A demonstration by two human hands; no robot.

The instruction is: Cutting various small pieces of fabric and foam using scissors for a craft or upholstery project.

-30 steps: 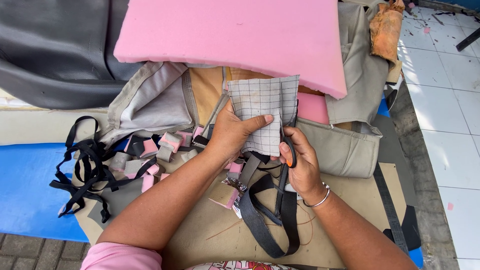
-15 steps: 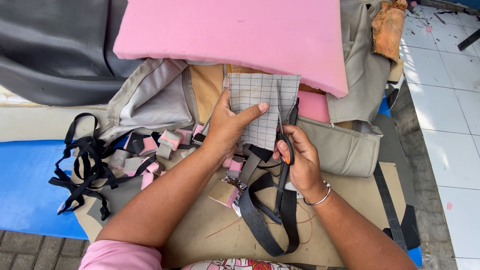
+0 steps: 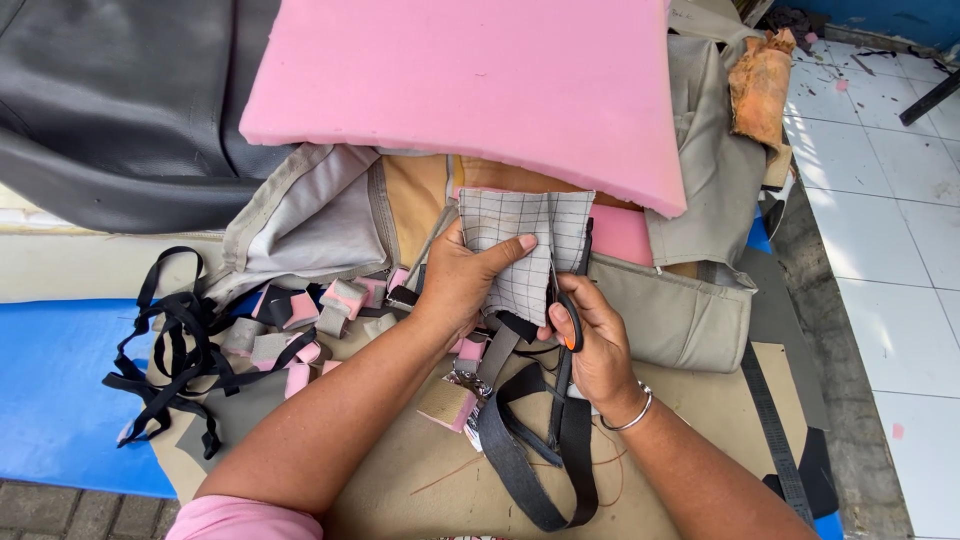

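Below the pink foam slab (image 3: 480,95), the left hand (image 3: 462,280) still pinches the grey checked fabric (image 3: 525,250) while the right hand (image 3: 595,340), fingers closed on scissors (image 3: 568,325), has cut further up its edge.

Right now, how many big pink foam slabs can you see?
1. The big pink foam slab lies at the top, above the checked fabric piece. Only small pink foam offcuts lie lower left; others may be hidden.

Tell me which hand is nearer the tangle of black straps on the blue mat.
Left. The left hand holds the checked cloth nearer the black straps; the right hand, with scissors, is farther away.
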